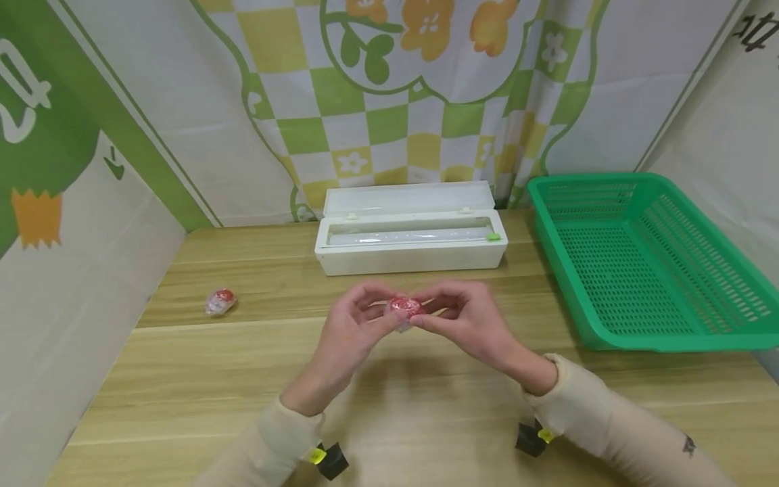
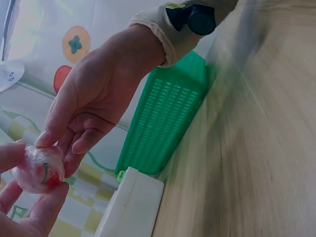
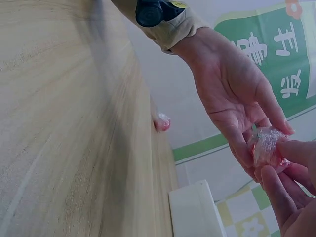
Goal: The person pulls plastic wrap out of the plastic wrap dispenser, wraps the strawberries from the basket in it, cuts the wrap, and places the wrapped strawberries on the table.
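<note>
Between both hands is a small round red thing wrapped in crinkled clear film [image 1: 405, 306], held above the table in front of the white box. My left hand [image 1: 349, 331] pinches it from the left with thumb and fingers. From the other side, the thumb and fingertips of my right hand [image 1: 465, 319] pinch it too. In the left wrist view the wrapped red thing [image 2: 39, 170] shows a green mark through the film; its exact kind cannot be told. The right wrist view shows the film [image 3: 268, 145] bunched around it.
A second film-wrapped red thing [image 1: 220, 302] lies at the table's left. Behind the hands stands a white cling film box [image 1: 414, 260], lid raised, with a film roll [image 1: 408, 236] and green slider [image 1: 493, 237]. At right sits a green plastic basket [image 1: 627, 341]. Printed curtains [image 1: 389, 128] hang behind.
</note>
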Demonstrator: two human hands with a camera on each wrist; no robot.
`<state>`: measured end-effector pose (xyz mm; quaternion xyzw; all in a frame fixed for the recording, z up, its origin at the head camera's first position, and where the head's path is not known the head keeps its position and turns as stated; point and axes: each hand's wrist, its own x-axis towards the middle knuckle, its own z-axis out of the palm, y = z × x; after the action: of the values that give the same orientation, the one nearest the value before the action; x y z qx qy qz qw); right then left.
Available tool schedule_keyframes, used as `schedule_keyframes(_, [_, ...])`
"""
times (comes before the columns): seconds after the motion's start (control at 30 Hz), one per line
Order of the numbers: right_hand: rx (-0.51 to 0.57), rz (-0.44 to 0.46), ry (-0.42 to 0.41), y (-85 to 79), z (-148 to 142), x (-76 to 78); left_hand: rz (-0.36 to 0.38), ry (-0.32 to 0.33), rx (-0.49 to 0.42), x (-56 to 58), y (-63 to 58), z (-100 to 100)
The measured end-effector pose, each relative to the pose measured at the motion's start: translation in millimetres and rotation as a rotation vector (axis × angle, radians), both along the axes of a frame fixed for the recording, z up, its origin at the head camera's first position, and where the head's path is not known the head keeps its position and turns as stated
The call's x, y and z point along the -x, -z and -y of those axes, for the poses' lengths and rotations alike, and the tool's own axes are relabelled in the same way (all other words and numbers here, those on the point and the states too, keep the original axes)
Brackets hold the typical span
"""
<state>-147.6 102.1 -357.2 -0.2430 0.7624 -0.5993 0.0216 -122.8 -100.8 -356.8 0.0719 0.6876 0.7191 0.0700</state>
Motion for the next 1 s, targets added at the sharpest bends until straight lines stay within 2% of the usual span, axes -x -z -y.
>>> schedule_keyframes(0.1, [0.015, 0.055, 0.006, -0.6, -0.4, 0.5, -0.037, -0.004, 0.029, -0.1, 0.3, -0.8])
schedule_keyframes(0.17, [0.048, 0.119, 0.008, -2.7, -1.3, 0.9, -0.100, -0.005, 0.067, -0.7, -0.2, -0.5])
schedule_keyframes(0.23, [0.086, 0.186, 0.019, -5.3, -2.2, 1.1, -0.212, -0.006, 0.124, -1.5, -0.5, 0.3])
schedule_keyframes(0.37, [0.134, 0.264, 0.031, -10.2, -4.3, 0.8, -0.493, -0.033, 0.240, -3.4, -0.5, 1.7])
schedule_keyframes(0.47, [0.143, 0.283, 0.014, -12.0, -5.3, 0.2, -0.618, -0.048, 0.276, -4.4, -0.3, 1.9])
schedule_keyframes(0.57, [0.144, 0.299, -0.012, -12.2, -5.6, -0.8, -0.657, -0.040, 0.273, -4.4, -0.4, 1.3])
schedule_keyframes(0.77, [0.135, 0.307, -0.087, -11.7, -5.8, -2.2, -0.667, -0.022, 0.235, -3.9, -1.7, 1.1])
schedule_keyframes(1.0, [0.097, 0.159, -0.114, -12.0, -5.5, -3.3, -0.621, 0.050, 0.248, -4.3, -2.2, 2.1])
